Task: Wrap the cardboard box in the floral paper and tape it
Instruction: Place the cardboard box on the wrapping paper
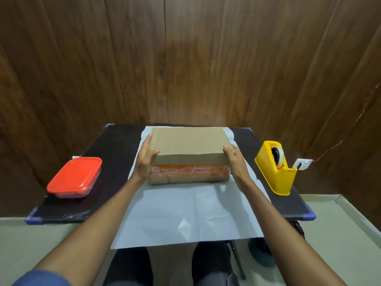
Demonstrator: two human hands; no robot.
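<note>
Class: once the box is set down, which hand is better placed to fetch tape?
The right hand: the yellow tape dispenser stands on its side of the cardboard box; the left hand is farther away.

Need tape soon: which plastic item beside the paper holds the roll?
The yellow plastic tape dispenser, right of the white paper sheet; the red-lidded plastic container sits left.

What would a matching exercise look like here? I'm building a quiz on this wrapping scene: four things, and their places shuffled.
Things:
1. cardboard box
2. tape dispenser
3. red-lidded container
4. white sheet

Places:
A. left side of the table
B. held between both hands
C. spread under the box, hanging over the near table edge
D. right side of the table

Pairs: 1-B, 2-D, 3-A, 4-C
</note>
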